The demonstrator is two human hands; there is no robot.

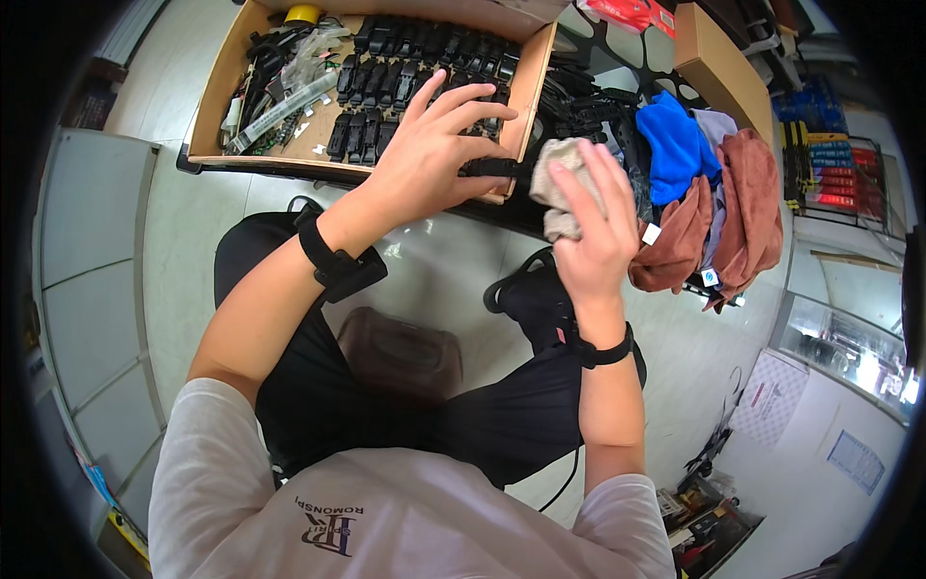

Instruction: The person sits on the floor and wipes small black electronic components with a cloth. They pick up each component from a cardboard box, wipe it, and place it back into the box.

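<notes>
My left hand (424, 164) is over the front right corner of a cardboard box (217, 111). Its thumb and forefinger pinch a small black part (497, 168), with the other fingers spread above. Just right of the box wall, my right hand (600, 222) grips a crumpled beige cloth (557, 198) against the right end of that part. The cloth hides this end, so its exact kind cannot be made out. Inside the box, rows of similar black pieces (400, 82) fill the middle and right side.
Loose cables and clear bags (289, 87) lie in the box's left side. Black parts (588, 106) are heaped right of it. Blue (675, 145) and brown cloths (750, 207) hang at the table's right edge. A brown stool (400, 352) stands between my legs.
</notes>
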